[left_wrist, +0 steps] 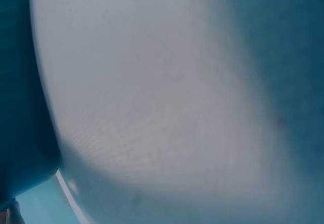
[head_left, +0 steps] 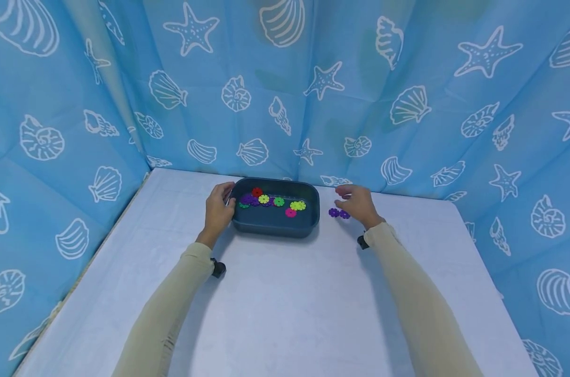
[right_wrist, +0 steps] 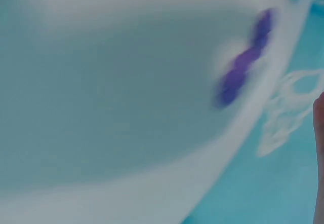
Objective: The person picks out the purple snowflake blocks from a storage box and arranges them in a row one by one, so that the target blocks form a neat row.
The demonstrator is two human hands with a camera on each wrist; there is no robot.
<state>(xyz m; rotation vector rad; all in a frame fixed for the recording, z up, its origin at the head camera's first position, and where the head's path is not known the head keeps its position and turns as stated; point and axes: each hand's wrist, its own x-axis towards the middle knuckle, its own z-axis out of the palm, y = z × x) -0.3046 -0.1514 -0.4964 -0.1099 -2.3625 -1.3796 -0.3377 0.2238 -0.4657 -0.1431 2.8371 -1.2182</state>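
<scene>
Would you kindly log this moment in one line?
left hand: holds left end of tray | right hand: near two purple discs on table, grip unclear | inside tray: multicoloured discs

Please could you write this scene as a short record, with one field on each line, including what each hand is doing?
container: dark tub on a white table cover
tub contents: small flower-shaped pieces: red, purple, green, yellow, pink
outside tub: two purple discs, side by side, right of the tub
left hand: left hand grips the tub's left end
right hand: right hand beside the purple discs; whether it holds anything is unclear
background: blue curtain with white shells and starfish
</scene>
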